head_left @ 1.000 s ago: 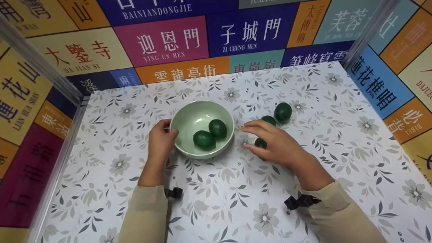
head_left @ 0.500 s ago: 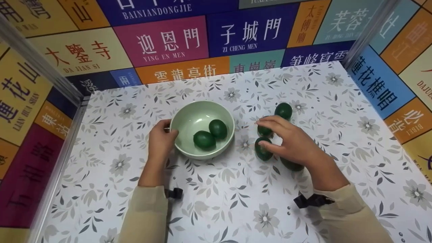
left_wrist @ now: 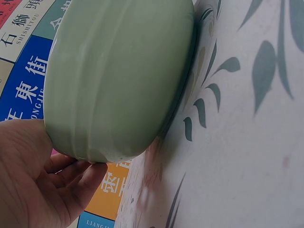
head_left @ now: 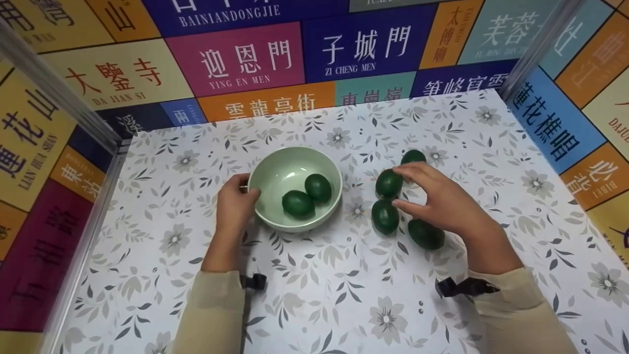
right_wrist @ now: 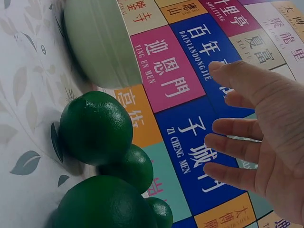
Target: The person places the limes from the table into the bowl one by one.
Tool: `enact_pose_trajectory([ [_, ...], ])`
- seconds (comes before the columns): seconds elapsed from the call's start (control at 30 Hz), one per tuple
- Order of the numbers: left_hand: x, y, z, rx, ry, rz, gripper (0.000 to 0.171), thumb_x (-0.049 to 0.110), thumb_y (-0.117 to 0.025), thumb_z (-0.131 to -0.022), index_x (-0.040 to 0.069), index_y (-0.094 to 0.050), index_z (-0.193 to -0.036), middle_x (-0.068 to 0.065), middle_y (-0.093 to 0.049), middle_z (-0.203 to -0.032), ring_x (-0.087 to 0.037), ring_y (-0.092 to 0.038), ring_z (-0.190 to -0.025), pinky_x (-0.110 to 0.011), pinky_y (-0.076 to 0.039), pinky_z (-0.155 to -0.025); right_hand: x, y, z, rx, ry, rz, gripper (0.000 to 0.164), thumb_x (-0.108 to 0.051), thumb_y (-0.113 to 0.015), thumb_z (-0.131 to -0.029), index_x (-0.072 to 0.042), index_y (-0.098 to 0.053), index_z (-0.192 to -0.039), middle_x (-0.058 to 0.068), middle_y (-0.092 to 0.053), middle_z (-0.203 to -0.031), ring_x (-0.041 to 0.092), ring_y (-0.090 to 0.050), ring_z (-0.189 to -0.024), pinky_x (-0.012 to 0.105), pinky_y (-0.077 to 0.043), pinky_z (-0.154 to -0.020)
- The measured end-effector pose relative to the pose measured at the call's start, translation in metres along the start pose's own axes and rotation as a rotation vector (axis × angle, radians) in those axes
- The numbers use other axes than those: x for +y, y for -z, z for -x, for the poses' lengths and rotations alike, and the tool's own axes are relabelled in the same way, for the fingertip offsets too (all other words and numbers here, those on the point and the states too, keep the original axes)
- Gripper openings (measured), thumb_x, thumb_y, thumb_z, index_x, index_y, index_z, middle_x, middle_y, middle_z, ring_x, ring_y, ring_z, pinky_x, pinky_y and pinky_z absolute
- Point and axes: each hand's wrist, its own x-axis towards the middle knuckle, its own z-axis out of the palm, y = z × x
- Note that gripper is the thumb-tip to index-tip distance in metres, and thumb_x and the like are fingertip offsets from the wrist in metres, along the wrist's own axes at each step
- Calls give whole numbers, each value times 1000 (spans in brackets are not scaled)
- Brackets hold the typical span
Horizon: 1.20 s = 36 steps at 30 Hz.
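A pale green bowl stands on the table with two dark green limes lying together in it. My left hand grips its left rim, thumb over the edge and fingers against the outer wall, as the left wrist view also shows. Right of the bowl lie several more limes, one partly behind my right fingers. Above them hovers my right hand, thumb and fingers spread apart with nothing between them. In the right wrist view, this hand is clear of the limes.
A white cloth with grey flowers and leaves covers the table. Panels with coloured printed lettering rise behind the table and along both sides. Each wrist carries a small black camera mount.
My right hand has moved right, away from the bowl and over the loose limes, uncovering the nearer ones. The left hand and the bowl have stayed in place.
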Motion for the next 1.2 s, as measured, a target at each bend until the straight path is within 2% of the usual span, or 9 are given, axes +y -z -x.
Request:
enact_pose_trajectory([
  [0.23,-1,0,0,-7,-6,0,46,11,-64,-87,9,-67,-132,-9,-71,-125,-23,-66,-109,-37,-57,-91,6,3,1,-98,-84,-15,69,-27,-81,-90,-6,-53,-149,15,-52,-148,37,-50,-139,58,-42,-114],
  [0.47,1,0,1,-4,0,-5,46,11,-64,-87,8,-67,-133,-10,-70,-125,-24,-66,-109,-37,-57,-91,11,5,2,-169,-169,-20,75,-36,-79,-92,-9,-48,-154,17,-47,-154,39,-45,-144,61,-37,-118],
  [0.7,1,0,1,-1,-3,-7,47,11,-64,-87,8,-67,-133,-10,-70,-127,-24,-67,-110,-37,-57,-92,13,8,3,-260,-254,-23,80,-43,-76,-93,-10,-42,-158,20,-39,-161,43,-34,-152,63,-30,-122],
  [0.87,1,0,1,2,2,0,47,10,-66,-86,9,-67,-133,-9,-71,-127,-23,-67,-110,-36,-57,-92,16,7,5,-303,-286,-28,84,-45,-76,-92,-8,-41,-158,22,-39,-160,44,-36,-150,63,-33,-120],
  [1.03,1,0,1,-2,4,0,47,11,-65,-86,9,-67,-133,-9,-71,-127,-24,-67,-110,-37,-57,-92,21,4,7,-331,-294,-32,85,-41,-79,-90,-4,-41,-157,26,-39,-160,46,-37,-149,63,-33,-120],
  [1.2,1,0,0,-10,8,-12,47,12,-64,-87,9,-67,-134,-8,-71,-126,-23,-66,-110,-37,-56,-92,22,5,9,-355,-298,-38,85,-40,-79,-90,-2,-42,-156,29,-43,-156,47,-44,-144,63,-37,-117],
])
